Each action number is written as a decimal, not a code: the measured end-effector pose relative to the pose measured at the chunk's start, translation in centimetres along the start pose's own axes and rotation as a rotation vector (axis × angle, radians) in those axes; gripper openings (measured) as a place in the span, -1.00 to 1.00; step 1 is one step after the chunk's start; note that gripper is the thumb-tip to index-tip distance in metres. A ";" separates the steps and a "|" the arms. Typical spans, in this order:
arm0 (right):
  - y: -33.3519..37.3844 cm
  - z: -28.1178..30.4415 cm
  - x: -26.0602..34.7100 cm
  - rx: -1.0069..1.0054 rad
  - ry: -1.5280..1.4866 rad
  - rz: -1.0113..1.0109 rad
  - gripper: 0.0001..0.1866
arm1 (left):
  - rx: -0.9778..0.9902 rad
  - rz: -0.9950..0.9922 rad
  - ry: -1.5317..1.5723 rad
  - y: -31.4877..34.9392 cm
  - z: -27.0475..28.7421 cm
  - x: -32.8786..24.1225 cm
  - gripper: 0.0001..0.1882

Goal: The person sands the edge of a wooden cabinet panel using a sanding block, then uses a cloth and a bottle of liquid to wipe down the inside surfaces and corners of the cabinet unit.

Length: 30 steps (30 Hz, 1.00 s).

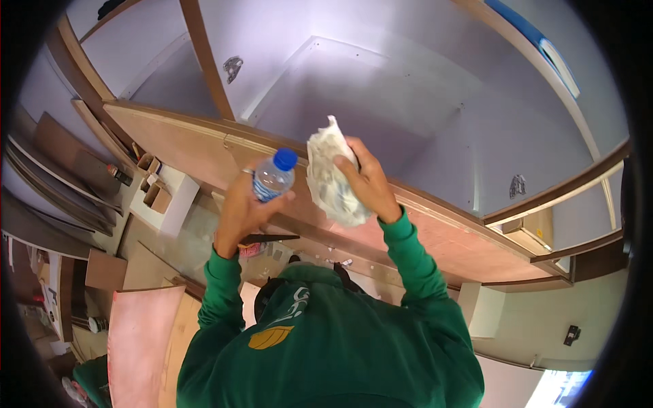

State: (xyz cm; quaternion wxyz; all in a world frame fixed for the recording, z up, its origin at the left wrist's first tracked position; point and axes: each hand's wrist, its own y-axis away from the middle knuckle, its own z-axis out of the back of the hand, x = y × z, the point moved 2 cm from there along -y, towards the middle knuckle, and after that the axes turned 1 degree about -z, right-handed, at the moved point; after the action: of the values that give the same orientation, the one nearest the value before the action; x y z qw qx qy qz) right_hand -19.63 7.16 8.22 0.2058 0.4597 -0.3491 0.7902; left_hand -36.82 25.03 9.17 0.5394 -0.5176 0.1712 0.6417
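My left hand (239,216) is wrapped round a clear plastic bottle (275,178) with a blue cap and a blue-patterned label; the bottle is held cap up. Beside it, a little to the right, my right hand (368,178) grips a crumpled, stained white rag (329,178). A small gap separates rag and bottle. Both are held over the near wooden edge of a large cabinet (367,88) with pale inner walls. Most of the fingers behind the rag are hidden.
Metal hinges (233,68) sit on the cabinet's inner sides. To the left, a white box (178,204) bears small brown pieces, and curved boards (58,177) lean in a stack. A pinkish panel (144,340) stands at lower left. A small cardboard box (532,231) is at the right.
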 end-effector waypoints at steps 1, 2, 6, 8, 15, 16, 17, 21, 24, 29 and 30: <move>-1.3 -1.1 -0.3 0.061 -0.031 -0.016 -0.65 | -0.031 0.046 -0.043 0.1 1.4 0.7 -0.39; -2.6 -2.3 -0.7 0.114 -0.063 -0.030 -0.65 | -0.038 0.053 -0.085 -0.2 2.4 1.3 -0.39; -5.2 -6.9 -0.5 0.263 -0.096 -0.101 -0.67 | -0.122 -0.073 -0.287 -1.1 6.2 2.7 -0.42; -5.7 -9.1 -0.2 0.327 -0.226 -0.178 -0.66 | -0.108 -0.113 -0.394 -1.4 7.6 3.1 -0.42; -5.8 -15.4 -0.5 0.432 -0.635 -0.238 -0.51 | 0.014 0.035 -0.669 -1.1 11.7 5.0 -0.34; -5.7 -16.1 -0.5 0.424 -0.699 -0.272 -0.51 | 0.021 0.046 -0.707 -0.9 12.1 5.0 -0.34; -5.4 -16.8 -0.4 0.418 -0.762 -0.307 -0.51 | 0.027 0.058 -0.745 -0.7 12.5 5.1 -0.35; -5.1 -19.0 -1.6 0.482 -0.903 -0.427 -0.49 | 0.039 0.080 -0.924 0.0 13.5 4.2 -0.34; -4.5 -19.9 -0.7 0.529 -1.053 -0.517 -0.47 | 0.054 0.155 -1.062 0.6 13.9 2.9 -0.36; -3.7 -21.0 -1.1 0.625 -1.170 -0.515 -0.46 | 0.060 0.237 -1.142 1.8 14.0 1.9 -0.36; -3.7 -20.7 -1.2 0.629 -1.200 -0.510 -0.46 | 0.074 0.270 -1.143 1.4 13.7 1.6 -0.35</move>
State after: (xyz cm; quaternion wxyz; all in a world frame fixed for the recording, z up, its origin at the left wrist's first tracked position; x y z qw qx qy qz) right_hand -28.71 25.01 1.57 0.0146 0.9188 -0.0401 0.3924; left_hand -44.47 36.01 12.89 0.4773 -0.0440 -0.0599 0.8756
